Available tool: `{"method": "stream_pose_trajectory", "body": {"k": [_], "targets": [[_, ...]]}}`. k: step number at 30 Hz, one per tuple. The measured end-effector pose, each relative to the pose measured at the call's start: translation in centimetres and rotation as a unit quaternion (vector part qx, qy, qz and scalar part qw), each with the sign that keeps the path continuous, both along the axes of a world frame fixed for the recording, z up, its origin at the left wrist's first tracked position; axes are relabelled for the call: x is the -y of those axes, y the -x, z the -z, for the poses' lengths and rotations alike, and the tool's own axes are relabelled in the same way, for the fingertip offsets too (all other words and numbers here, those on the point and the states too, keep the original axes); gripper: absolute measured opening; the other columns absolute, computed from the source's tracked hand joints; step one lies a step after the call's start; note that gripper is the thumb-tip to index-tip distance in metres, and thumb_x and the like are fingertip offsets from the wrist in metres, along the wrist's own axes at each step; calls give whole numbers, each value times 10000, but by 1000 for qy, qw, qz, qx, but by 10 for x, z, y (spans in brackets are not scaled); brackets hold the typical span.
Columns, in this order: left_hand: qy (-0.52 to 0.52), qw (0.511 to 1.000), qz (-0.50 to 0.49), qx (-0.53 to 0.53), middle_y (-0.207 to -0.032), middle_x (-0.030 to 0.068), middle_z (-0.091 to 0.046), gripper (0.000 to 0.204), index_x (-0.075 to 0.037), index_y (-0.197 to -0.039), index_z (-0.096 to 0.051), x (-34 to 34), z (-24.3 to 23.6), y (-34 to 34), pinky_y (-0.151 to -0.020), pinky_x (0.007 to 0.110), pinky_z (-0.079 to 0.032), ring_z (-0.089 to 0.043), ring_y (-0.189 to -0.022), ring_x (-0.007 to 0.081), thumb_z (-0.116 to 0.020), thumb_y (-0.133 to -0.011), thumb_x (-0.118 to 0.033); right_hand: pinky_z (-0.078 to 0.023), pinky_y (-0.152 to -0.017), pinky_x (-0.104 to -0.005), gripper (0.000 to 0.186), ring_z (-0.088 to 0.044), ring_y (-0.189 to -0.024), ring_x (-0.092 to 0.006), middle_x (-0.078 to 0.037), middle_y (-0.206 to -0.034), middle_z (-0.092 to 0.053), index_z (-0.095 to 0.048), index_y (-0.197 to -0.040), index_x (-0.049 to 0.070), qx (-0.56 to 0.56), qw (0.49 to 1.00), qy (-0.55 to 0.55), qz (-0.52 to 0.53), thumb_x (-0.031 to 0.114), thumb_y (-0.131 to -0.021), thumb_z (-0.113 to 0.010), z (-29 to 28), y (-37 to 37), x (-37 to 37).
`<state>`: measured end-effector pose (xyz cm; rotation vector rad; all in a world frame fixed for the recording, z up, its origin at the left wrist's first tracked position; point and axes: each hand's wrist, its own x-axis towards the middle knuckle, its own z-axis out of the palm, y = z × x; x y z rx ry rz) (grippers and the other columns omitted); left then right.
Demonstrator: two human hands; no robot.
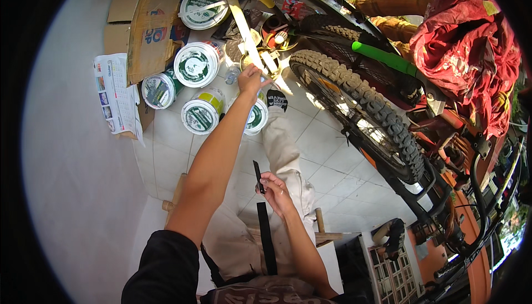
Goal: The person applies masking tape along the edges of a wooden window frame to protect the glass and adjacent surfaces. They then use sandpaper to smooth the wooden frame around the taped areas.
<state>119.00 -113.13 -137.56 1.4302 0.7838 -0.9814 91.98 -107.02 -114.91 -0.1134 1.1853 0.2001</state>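
Fingers [269, 180] of the right hand [279, 197] pinch a slim black piece [257, 175] just below the centre of the frame. Its long axis runs nearly upright, the upper end leaning slightly left and pointing toward the top edge. Below it, a black band [266, 237] lies along the lap. The left hand [250, 82] reaches to upper centre, its fingers bent at the lower end of a pale strip [238, 13] slanting down from the top edge; whether they grip it, one cannot tell. Paint tubs [197, 64] stand at upper left, beside cardboard [152, 29]; a bike tyre [368, 101] slants across the right half.
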Motion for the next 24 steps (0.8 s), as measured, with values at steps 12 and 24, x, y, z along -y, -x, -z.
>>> {"method": "stream_pose_trajectory", "body": {"k": [12,24], "targets": [[-35,791,353,498,-1048,151,-712,227,-22,-1201,-736,23,-62,-34,-743,367,-586,-732,-838,301,-724,-974,-19,-527,-865,-372,99,-642,-845,-211,-63,-877,-656,-655,-1142,48,44,995,-59,62,64,-1049,-624,5,-2,10],[-227,580,615,483,-1108,207,-773,276,-87,-1118,-787,143,88,-107,-889,500,-622,-769,-999,427,-782,-855,-168,-454,-849,-370,108,-549,-836,-196,-59,-840,-580,-644,-1147,36,158,966,-62,193,68,-1046,-621,3,9,60]]}}
